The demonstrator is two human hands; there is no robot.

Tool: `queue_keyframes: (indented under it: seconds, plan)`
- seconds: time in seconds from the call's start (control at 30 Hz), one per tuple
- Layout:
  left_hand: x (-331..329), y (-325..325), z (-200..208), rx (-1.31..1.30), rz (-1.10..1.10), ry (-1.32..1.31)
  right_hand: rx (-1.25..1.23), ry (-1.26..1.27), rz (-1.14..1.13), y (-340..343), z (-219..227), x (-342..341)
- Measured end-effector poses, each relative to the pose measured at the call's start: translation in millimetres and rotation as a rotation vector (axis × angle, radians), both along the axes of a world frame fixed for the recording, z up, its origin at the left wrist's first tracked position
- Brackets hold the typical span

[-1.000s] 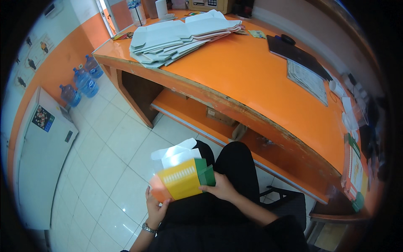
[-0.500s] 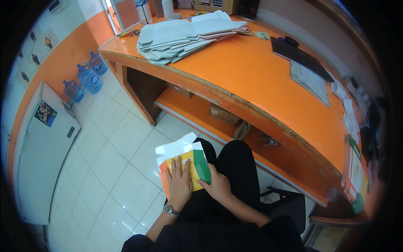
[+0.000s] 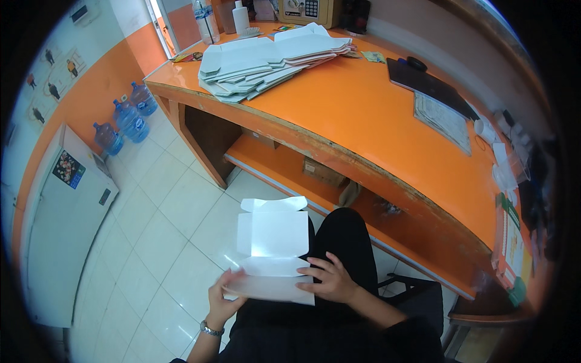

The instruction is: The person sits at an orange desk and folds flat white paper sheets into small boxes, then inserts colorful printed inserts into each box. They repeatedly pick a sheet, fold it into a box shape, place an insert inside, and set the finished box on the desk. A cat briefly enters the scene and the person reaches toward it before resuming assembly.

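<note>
Head view: the left hand point(image 3: 226, 295) is clamped on the near left end of a white unfolded carton point(image 3: 278, 233), over the lap point(image 3: 275, 316). The right hand point(image 3: 334, 282) touches its near right end with spread fingers; whether it grips, I cannot tell.

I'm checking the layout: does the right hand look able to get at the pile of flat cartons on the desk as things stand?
Probably not without leaning forward: the right hand is touching the open carton, and the uncovered pile lies well beyond it on the desk.
</note>
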State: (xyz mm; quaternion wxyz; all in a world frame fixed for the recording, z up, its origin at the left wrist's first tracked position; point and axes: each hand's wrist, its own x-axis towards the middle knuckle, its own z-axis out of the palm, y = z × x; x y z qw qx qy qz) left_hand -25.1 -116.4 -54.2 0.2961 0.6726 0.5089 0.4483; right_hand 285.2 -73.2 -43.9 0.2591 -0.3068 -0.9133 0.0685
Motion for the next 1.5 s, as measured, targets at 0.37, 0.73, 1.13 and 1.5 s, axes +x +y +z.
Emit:
queue_keyframes:
  seconds: [0.37, 0.73, 1.13, 1.5]
  plan:
    - [-9.2, 20.2, 59.0, 0.059, -0.4, 0.796, -0.013, -0.208, 0.336, 37.7, -8.9, -7.6]
    - [-17.2, 63.1, -1.1, 0.185, -0.507, 0.725, -0.192, 0.14, 0.262, 61.9, -15.2, -12.1]
    - [18.4, 83.6, -34.9, -0.174, 0.323, 0.282, -0.516, 0.183, -0.553, 75.4, -15.0, -57.9]
    - [38.2, 62.1, -33.7, -0.446, 0.209, -0.449, -0.59, 0.535, -0.437, 82.2, -62.0, -41.4]
